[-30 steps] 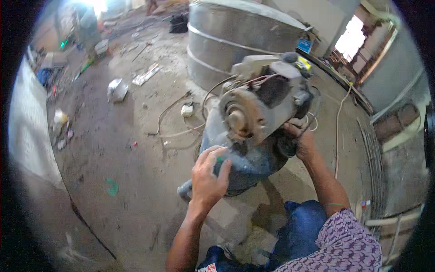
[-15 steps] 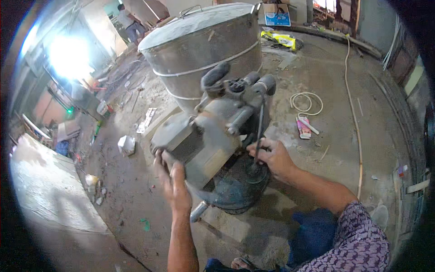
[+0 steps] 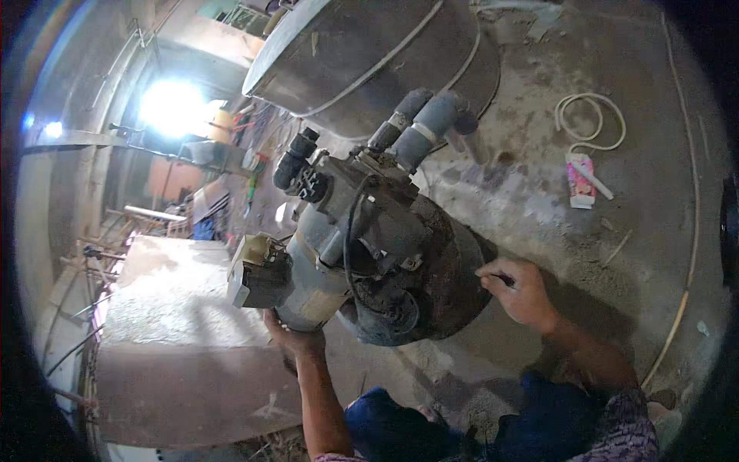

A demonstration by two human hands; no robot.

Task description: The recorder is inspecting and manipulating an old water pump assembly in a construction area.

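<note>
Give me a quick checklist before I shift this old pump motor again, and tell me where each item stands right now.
1. Left hand supporting the rusty grey pump motor from below: ok, palm is under the cylindrical body.
2. Right hand on the dark round end casing: ok, fingers touch its edge and pinch something small and dark.
3. Black cable looping over the motor free of both hands: ok.
4. Grey pipe fittings clear of the large metal tank: cannot tell, they overlap in this view.
5. Boxy switch unit firmly attached: cannot tell.
6. Floor near the white coiled cord and pink packet: ok, both lie apart from the motor.
</note>
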